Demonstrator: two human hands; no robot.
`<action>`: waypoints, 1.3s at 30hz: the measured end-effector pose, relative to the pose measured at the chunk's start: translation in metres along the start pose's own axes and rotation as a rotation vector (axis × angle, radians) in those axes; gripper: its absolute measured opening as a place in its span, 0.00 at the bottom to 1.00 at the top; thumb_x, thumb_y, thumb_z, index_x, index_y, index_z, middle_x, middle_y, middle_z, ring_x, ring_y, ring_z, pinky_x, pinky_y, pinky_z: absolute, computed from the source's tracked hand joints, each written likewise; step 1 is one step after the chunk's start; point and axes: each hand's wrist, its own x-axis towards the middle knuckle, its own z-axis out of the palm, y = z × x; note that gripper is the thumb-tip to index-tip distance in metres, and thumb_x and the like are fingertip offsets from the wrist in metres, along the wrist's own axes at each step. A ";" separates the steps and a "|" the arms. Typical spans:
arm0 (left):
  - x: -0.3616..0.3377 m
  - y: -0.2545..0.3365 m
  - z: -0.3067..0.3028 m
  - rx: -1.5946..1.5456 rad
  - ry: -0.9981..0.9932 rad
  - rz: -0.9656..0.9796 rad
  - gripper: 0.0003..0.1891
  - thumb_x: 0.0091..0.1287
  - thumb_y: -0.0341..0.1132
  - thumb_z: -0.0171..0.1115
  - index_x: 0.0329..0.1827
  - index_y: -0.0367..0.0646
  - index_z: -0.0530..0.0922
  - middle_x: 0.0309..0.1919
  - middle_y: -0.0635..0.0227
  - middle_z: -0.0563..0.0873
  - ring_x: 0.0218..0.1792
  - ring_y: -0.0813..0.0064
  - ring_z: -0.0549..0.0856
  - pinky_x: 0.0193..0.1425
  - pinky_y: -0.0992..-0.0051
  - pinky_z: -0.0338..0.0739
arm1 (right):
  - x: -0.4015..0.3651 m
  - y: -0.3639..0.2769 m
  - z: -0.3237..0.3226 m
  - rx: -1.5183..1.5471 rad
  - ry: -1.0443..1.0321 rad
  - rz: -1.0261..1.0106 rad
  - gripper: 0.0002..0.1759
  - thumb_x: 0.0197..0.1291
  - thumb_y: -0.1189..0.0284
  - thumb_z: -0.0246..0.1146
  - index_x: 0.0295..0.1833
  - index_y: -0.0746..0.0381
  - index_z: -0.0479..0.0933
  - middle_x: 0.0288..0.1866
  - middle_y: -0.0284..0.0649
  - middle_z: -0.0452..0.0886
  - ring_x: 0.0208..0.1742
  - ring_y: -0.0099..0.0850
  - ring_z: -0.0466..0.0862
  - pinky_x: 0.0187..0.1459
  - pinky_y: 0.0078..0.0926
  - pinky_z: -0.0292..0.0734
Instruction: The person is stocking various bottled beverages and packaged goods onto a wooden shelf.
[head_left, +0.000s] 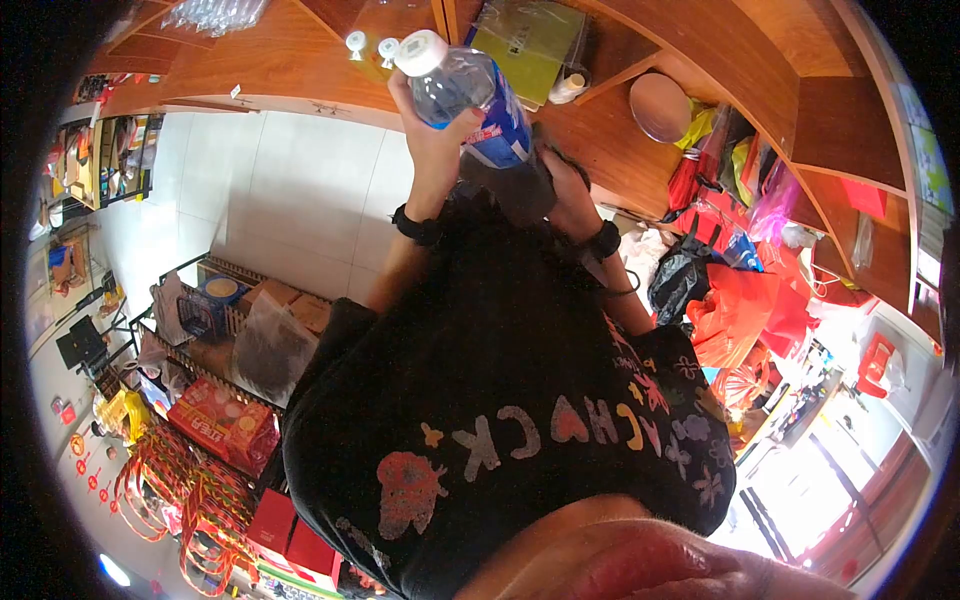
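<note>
My left hand (436,140) is wrapped around the upper part of a clear plastic bottle (455,88) with a white cap and a blue label. The bottle is tilted, its cap toward the upper left. At the bottle's lower end, my right hand (568,190) is closed on a dark, cloth-like piece (522,188) that lies against the base. Its fingers are partly hidden in shadow. Each wrist wears a black band.
Ahead is a wooden shelf unit (270,65) bearing two small white-capped items (372,47), a yellow-green packet (530,45) and a round disc (660,107). Red bags (735,310) are piled at right. A rack (200,345) with boxes and bags stands at left.
</note>
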 end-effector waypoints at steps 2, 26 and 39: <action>0.002 0.005 0.002 0.110 -0.043 0.023 0.43 0.50 0.30 0.71 0.69 0.42 0.56 0.56 0.61 0.75 0.55 0.70 0.78 0.60 0.70 0.75 | -0.003 0.006 0.002 0.107 -0.098 0.047 0.22 0.61 0.70 0.62 0.60 0.66 0.71 0.53 0.48 0.80 0.53 0.41 0.80 0.59 0.34 0.72; 0.015 -0.021 -0.015 -0.052 -0.201 -0.147 0.41 0.50 0.31 0.73 0.69 0.39 0.62 0.56 0.59 0.78 0.50 0.71 0.82 0.51 0.75 0.79 | 0.016 0.002 0.020 1.251 0.024 0.534 0.23 0.76 0.62 0.45 0.70 0.62 0.64 0.67 0.40 0.71 0.65 0.33 0.72 0.70 0.33 0.64; 0.044 -0.046 -0.050 -0.680 0.018 -0.557 0.32 0.72 0.63 0.43 0.66 0.46 0.69 0.57 0.63 0.80 0.57 0.63 0.79 0.63 0.59 0.75 | 0.007 0.038 0.006 0.130 -0.032 0.086 0.20 0.74 0.70 0.42 0.66 0.67 0.65 0.61 0.44 0.74 0.63 0.35 0.72 0.65 0.31 0.67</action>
